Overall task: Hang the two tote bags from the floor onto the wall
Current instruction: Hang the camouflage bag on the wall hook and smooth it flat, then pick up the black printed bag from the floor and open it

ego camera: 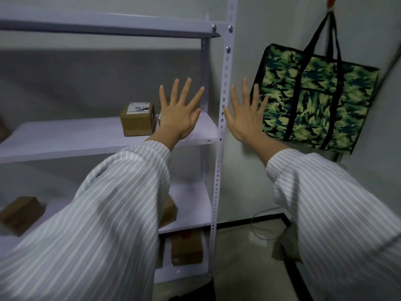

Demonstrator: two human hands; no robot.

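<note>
A camouflage tote bag (319, 101) with black straps hangs on the right wall from a hook near the top edge. A beige piece of fabric (285, 246), possibly a second bag, lies on the floor by the wall, mostly hidden behind my right sleeve. My left hand (180, 114) is raised in front of the shelf, fingers spread, holding nothing. My right hand (245, 114) is raised beside it, fingers spread and empty, its fingertips overlapping the camouflage bag's left edge in view.
A white metal shelving unit (221, 118) fills the left, with cardboard boxes (137, 119) on its shelves and one (186, 248) on the bottom level. A pale cable (260, 227) loops on the floor by the black baseboard.
</note>
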